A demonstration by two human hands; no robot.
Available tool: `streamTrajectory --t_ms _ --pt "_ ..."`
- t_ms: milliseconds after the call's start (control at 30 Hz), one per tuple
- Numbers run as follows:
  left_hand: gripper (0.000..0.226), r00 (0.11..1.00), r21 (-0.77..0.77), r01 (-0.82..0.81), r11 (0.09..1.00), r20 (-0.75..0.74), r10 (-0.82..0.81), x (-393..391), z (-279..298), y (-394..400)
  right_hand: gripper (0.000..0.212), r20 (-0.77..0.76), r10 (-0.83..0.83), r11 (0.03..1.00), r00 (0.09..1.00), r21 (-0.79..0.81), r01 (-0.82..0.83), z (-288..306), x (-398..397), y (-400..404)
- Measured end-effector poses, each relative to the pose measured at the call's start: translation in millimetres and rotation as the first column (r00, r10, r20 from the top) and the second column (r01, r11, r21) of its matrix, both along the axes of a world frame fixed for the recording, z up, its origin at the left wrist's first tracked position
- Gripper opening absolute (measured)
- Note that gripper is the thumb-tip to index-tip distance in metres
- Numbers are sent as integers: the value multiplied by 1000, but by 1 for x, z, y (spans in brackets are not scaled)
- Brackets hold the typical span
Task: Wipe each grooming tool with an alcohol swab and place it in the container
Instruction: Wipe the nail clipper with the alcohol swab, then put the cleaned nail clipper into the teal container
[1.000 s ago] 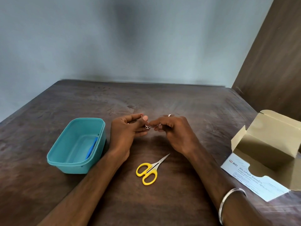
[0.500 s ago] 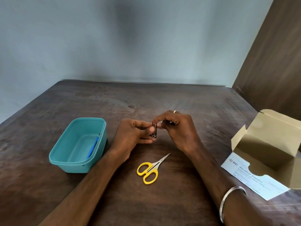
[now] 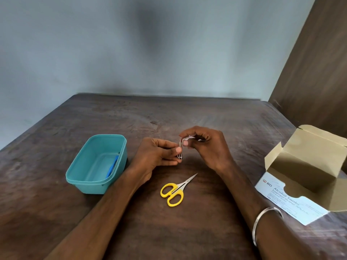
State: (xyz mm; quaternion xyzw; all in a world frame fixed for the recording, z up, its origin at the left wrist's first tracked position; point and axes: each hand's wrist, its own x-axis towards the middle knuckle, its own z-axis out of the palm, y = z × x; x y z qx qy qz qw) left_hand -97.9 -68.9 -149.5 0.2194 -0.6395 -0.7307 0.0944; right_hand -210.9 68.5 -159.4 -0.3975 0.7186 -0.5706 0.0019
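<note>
Just right of the teal container (image 3: 97, 162), above the dark wooden counter (image 3: 187, 113), the left hand (image 3: 155, 156) pinches a small metal nail clipper (image 3: 180, 151) between thumb and curled fingers (image 3: 170, 145), holding it upright by its lower half so the top end stands free. The right hand (image 3: 208, 145) has its fingers curled around a white alcohol swab (image 3: 187, 138), pressing it against the clipper's top end. The clipper looks light, stiff and smooth, and a wet wipe would likely make the steel slicker still, so a firm pinch across its flat sides, near the middle, seems the safest hold; its lever could swing if caught, so gripping body and lever together should keep it from opening. The swab is soft and limp, and will probably work best folded over the fingertip and drawn along the metal. Nearer the person than the container, the yellow-handled scissors (image 3: 173, 190) lie flat with blades closed and pointing away to the right; they appear rigid and light, with sharp tips, so the handle loops are the place to take them. Inside the container a blue tool (image 3: 112, 167) lies against the right wall. Well to the right of the container sits the open alcohol swab box (image 3: 308, 177).
</note>
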Motion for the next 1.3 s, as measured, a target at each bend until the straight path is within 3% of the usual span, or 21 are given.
streamTrajectory --t_ms 167,300,600,800,1033,1167,1300 --pt "13 999 -3 -36 999 9 36 9 5 4 19 150 -22 998 988 -59 31 0 -1 4" --pt "10 990 -45 -136 990 -53 134 20 9 16 15 156 -101 994 982 -12 104 -2 -1 5" --pt "9 963 -450 -267 852 -156 219 58 68 -5 17 -199 -202 947 959 209 243 -12 7 2" --pt "8 933 -791 -103 603 133 333 81 84 -60 20 -388 -183 890 904 326 320 -9 15 2" --pt "13 796 -739 125 662 473 379 75 67 -75 21 -427 -167 877 889 348 332 -8 18 3" --pt "8 757 -762 188 619 514 403 70 56 -77 21 -429 -162 870 889 363 334 -8 18 4" --pt "20 753 -805 219 552 499 430 71 52 -77 21 -433 -160 868 887 366 335 -7 18 3"
